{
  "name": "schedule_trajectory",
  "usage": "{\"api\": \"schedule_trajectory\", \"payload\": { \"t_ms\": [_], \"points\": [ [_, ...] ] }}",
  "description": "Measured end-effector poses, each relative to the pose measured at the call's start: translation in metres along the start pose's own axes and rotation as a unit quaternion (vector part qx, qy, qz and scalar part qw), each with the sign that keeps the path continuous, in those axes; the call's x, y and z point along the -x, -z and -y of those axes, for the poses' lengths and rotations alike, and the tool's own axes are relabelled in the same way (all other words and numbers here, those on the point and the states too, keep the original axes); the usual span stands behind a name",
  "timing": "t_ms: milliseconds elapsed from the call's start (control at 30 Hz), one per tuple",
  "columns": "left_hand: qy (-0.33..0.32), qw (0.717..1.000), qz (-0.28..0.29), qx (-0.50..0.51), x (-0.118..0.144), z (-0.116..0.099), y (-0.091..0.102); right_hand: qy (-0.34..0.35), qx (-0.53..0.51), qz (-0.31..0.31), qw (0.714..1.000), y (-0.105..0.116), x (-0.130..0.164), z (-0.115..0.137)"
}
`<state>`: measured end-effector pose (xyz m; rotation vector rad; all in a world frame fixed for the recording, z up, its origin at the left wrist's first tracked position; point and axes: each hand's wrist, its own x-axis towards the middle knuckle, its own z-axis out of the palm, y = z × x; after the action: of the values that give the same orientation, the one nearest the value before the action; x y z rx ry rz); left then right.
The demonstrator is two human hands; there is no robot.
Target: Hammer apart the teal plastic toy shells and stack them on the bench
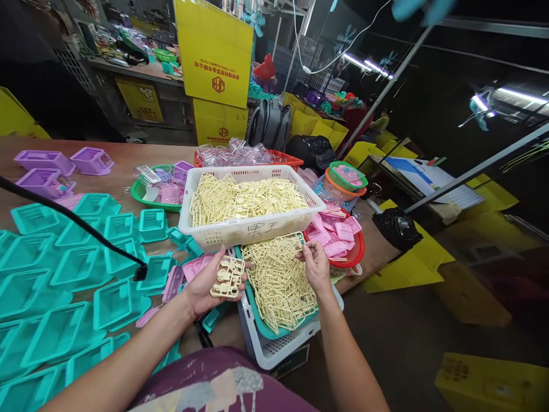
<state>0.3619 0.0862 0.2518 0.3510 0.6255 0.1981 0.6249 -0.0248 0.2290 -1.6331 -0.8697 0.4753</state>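
My left hand (201, 289) grips a cream plastic sprue frame (227, 277) with several small moulded parts still in it, held flat over the palm. My right hand (316, 264) is closed, thumb and fingers pinching a thin cream sprue (295, 240) at the far right of a pile. That pile of bare cream sprues (278, 286) fills a teal tray (274, 335) set on a grey-white plastic crate (268, 360) in front of me. Just behind stands a white basket (253, 229), heaped with cream sprue frames (253, 197) whose parts are attached.
Many teal plastic shells (115, 303) cover the left of the table, with purple ones (45, 163) behind. A red basket (358, 252) of pink parts sits right of the tray. Clear plastic pieces (235, 153) fill a basket at the back. A black cable (86, 223) crosses the left side.
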Motion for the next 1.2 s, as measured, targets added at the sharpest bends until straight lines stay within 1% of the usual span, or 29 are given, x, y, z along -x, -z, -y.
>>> {"api": "schedule_trajectory", "payload": {
  "t_ms": [67,133,167,200,233,267,300,333,367,400,433,467,567,667,700,733,767,800,833,867,900,933,967,1000,1033,1100,1133,1200],
  "points": [
    [0.009,1.0,0.002,-0.001,-0.001,0.0,-0.001,-0.003,-0.019,0.017,1.0,-0.002,-0.001,0.007],
    [0.019,1.0,0.009,-0.003,-0.003,0.001,-0.002,0.014,-0.034,0.032,0.999,-0.005,0.0,0.017],
    [0.026,1.0,0.013,-0.004,-0.003,0.001,-0.003,0.039,-0.032,0.032,0.998,-0.008,0.002,0.024],
    [0.034,0.999,0.018,-0.004,-0.004,0.002,-0.005,0.083,-0.017,0.032,0.996,-0.012,0.005,0.03],
    [0.043,0.999,0.023,-0.001,-0.005,0.003,-0.006,0.145,0.008,0.037,0.989,-0.016,0.009,0.036],
    [0.049,0.998,0.029,0.006,-0.005,0.004,-0.008,0.22,0.042,0.056,0.973,-0.021,0.015,0.042],
    [0.045,0.998,0.035,0.017,-0.006,0.005,-0.009,0.299,0.082,0.088,0.947,-0.026,0.02,0.046],
    [0.03,0.998,0.04,0.032,-0.006,0.006,-0.011,0.373,0.123,0.128,0.91,-0.032,0.027,0.048],
    [0.008,0.998,0.044,0.049,-0.006,0.007,-0.012,0.433,0.161,0.168,0.871,-0.038,0.033,0.05],
    [-0.016,0.997,0.045,0.061,-0.006,0.008,-0.013,0.474,0.194,0.196,0.837,-0.044,0.039,0.05],
    [-0.035,0.996,0.042,0.068,-0.006,0.008,-0.013,0.495,0.219,0.211,0.814,-0.05,0.043,0.049],
    [-0.044,0.996,0.036,0.066,-0.007,0.009,-0.012,0.504,0.237,0.221,0.8,-0.054,0.047,0.048],
    [-0.022,0.999,0.02,0.041,-0.009,0.01,-0.006,0.507,0.251,0.256,0.784,-0.062,0.05,0.043],
    [-0.011,0.999,0.016,0.043,-0.015,0.013,0.0,0.523,0.229,0.298,0.765,-0.059,0.048,0.038],
    [-0.01,0.999,0.015,0.045,-0.016,0.014,0.001,0.528,0.215,0.304,0.763,-0.057,0.049,0.037],
    [-0.011,0.999,0.015,0.045,-0.015,0.015,0.001,0.526,0.197,0.305,0.769,-0.055,0.05,0.037],
    [-0.016,0.999,0.018,0.043,-0.014,0.016,0.001,0.511,0.177,0.3,0.786,-0.053,0.051,0.038],
    [-0.027,0.999,0.023,0.041,-0.012,0.016,-0.001,0.479,0.158,0.283,0.816,-0.052,0.054,0.038],
    [-0.043,0.998,0.03,0.039,-0.01,0.016,-0.003,0.429,0.142,0.251,0.856,-0.052,0.057,0.04],
    [-0.06,0.997,0.038,0.036,-0.007,0.016,-0.004,0.365,0.129,0.211,0.898,-0.054,0.06,0.041],
    [-0.075,0.996,0.043,0.031,-0.004,0.015,-0.005,0.296,0.12,0.171,0.932,-0.057,0.063,0.042],
    [-0.085,0.995,0.044,0.023,-0.002,0.015,-0.006,0.238,0.115,0.144,0.954,-0.061,0.067,0.043],
    [-0.089,0.995,0.038,0.014,0.0,0.015,-0.007,0.205,0.111,0.135,0.963,-0.065,0.071,0.043],
    [-0.091,0.996,0.024,0.006,0.002,0.016,-0.006,0.197,0.114,0.145,0.963,-0.069,0.075,0.043],
    [-0.091,0.996,0.005,0.001,0.003,0.017,-0.006,0.206,0.121,0.167,0.956,-0.074,0.079,0.042],
    [-0.092,0.995,-0.036,0.002,0.003,0.021,-0.005,0.248,0.145,0.208,0.935,-0.078,0.084,0.039],
    [-0.091,0.995,-0.051,0.003,0.003,0.023,-0.005,0.265,0.16,0.215,0.926,-0.079,0.085,0.038],
    [-0.067,0.995,-0.066,-0.011,-0.001,0.028,-0.006,0.286,0.2,0.209,0.914,-0.077,0.085,0.034]
  ]
}}
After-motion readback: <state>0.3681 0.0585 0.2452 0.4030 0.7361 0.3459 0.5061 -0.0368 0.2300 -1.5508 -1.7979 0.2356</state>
